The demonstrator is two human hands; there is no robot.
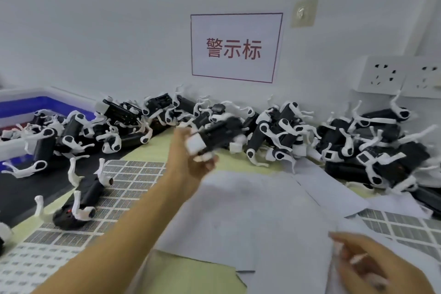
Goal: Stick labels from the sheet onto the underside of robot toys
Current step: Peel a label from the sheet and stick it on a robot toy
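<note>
- Black-bodied plastic robot dog toy with white block head (216, 136), blurred, gripped in left hand (191, 164); long axis roughly level, head toward the wrist.
- Right hand (372, 267) blurred; whether it holds anything, cannot tell.
- White wall sign, red border (236, 48), beyond left hand: "警示标".
- Gridded label sheet (124, 188) left of the forearm.

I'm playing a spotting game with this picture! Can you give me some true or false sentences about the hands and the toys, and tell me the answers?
1. The left hand holds a black and white robot toy up off the table. True.
2. The sign on the wall has blue writing. False: the writing is red.
3. One robot toy lies on the label sheet at the left. True.
4. The right hand holds a robot toy too. False: it holds no toy; it is near the white paper.
5. The toy pile sits along the wall. True.
</note>
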